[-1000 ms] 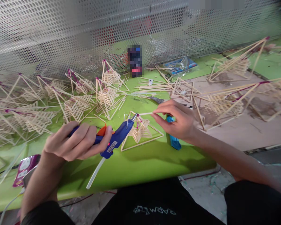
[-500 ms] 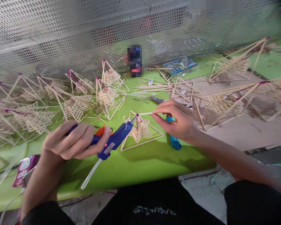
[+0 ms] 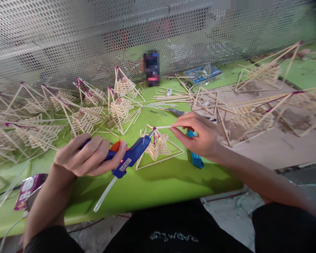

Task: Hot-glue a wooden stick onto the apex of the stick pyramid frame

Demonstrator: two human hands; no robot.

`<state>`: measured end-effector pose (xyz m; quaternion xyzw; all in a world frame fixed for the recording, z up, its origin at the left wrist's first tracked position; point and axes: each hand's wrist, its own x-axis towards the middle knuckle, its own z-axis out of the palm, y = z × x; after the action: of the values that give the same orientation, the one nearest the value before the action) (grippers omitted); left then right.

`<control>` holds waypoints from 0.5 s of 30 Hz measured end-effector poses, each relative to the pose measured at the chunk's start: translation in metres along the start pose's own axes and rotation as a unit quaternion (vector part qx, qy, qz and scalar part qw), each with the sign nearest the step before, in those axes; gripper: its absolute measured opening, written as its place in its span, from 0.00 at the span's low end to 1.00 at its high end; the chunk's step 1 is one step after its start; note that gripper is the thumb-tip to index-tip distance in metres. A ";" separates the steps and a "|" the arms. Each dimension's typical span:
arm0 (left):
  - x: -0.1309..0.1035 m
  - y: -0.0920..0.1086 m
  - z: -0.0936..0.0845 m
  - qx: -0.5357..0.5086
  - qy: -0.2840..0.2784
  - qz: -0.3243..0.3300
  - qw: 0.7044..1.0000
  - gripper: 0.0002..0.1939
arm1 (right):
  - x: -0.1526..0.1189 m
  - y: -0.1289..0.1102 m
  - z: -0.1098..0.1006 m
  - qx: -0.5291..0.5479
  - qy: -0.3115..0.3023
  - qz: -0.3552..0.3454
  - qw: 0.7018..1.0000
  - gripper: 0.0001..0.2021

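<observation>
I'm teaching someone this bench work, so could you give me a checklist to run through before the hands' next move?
1. Grip of the left hand on the glue gun: ok, wrapped around it.
2. Right hand on the pale stick: ok, pinching one end.
3. Nozzle clear of the right hand: ok, it sits by the stick's other end.
4. Glue stick in the gun: ok, protruding behind.
5. Nozzle hot: cannot tell; a red light shows.
6. Space by the right hand: not ok, a blue tool lies close.
</observation>
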<state>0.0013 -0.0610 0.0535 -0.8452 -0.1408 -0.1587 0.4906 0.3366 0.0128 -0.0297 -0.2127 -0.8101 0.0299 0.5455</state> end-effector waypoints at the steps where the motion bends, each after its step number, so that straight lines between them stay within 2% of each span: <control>1: -0.001 0.000 0.000 -0.002 0.004 -0.003 1.000 0.16 | 0.000 0.000 0.000 0.002 0.000 -0.001 1.000 0.12; 3: -0.002 0.000 0.000 -0.016 0.013 -0.016 1.000 0.15 | 0.000 0.000 0.000 0.005 0.001 0.000 1.000 0.12; 7: -0.001 -0.004 0.001 -0.037 0.010 -0.038 0.999 0.23 | 0.001 0.000 0.000 0.006 0.000 0.002 1.000 0.12; 12: 0.001 -0.007 0.002 0.009 0.053 0.034 0.998 0.13 | 0.001 0.001 0.000 -0.001 -0.001 0.003 1.000 0.10; 15: -0.004 -0.011 0.003 0.003 0.079 0.041 0.996 0.13 | 0.001 0.002 0.001 -0.001 0.000 0.002 1.000 0.10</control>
<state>-0.0062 -0.0535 0.0586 -0.8339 -0.0672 -0.2041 0.5084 0.3361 0.0150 -0.0297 -0.2144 -0.8097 0.0304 0.5455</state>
